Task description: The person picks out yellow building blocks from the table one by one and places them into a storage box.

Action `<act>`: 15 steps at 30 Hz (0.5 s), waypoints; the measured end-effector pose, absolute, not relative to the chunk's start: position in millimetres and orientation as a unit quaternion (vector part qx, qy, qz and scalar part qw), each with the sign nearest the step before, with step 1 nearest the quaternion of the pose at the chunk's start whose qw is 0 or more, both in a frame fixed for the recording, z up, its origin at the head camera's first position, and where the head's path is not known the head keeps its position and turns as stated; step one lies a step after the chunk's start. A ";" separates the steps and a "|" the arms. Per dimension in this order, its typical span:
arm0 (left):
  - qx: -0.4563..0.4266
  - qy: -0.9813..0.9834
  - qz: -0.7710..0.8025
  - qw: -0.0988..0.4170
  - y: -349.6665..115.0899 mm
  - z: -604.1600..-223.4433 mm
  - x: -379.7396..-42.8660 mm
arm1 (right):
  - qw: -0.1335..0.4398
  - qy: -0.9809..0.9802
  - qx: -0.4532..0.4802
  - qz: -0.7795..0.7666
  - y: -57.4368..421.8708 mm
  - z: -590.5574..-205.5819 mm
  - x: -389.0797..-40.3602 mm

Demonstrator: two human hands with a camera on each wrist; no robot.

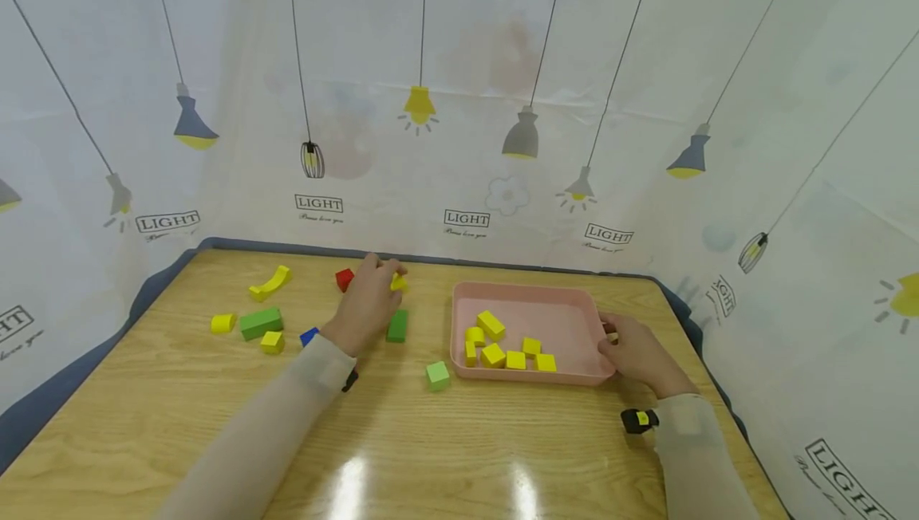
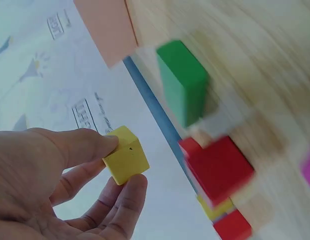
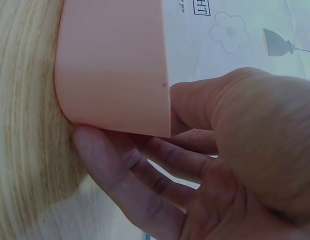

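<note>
My left hand (image 1: pixel 364 302) pinches a small yellow block (image 2: pixel 126 156) between thumb and fingertips, near the far side of the table. A red block (image 1: pixel 345 279) lies just left of that hand, and an upright-looking green block (image 2: pixel 182 82) shows past it in the left wrist view. On the right, a pink tray (image 1: pixel 567 325) rests on the table with several yellow blocks (image 1: pixel 492 356) gathered toward its front left. My right hand (image 1: pixel 639 351) grips the tray's right end, thumb over the rim and fingers against the outside wall.
Between the left arm and tray lie a green block (image 1: pixel 397 326) and a light green cube (image 1: pixel 437 376). Farther left are a yellow curved block (image 1: pixel 270 284), a yellow cylinder (image 1: pixel 222 323), a long green block (image 1: pixel 262 323), a yellow cube (image 1: pixel 272 342) and a blue block (image 1: pixel 309 336).
</note>
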State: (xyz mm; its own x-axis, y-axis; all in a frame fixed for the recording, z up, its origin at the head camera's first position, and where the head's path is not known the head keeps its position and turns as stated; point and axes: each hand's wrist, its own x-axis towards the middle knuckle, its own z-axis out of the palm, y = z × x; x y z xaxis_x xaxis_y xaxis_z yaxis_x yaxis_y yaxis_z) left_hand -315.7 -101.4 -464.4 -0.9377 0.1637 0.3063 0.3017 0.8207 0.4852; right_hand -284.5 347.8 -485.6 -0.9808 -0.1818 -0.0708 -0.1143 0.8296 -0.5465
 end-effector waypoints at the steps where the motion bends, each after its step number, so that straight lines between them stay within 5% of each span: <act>1: -0.122 -0.947 -0.271 0.125 -96.2 -464.0 -316.2 | 0.059 0.955 -0.080 -0.281 347.7 -485.5 -284.5; 15: -0.182 -0.941 -0.266 0.100 -33.2 -462.5 -317.1 | 0.068 0.953 -0.072 -0.286 348.3 -486.1 -286.4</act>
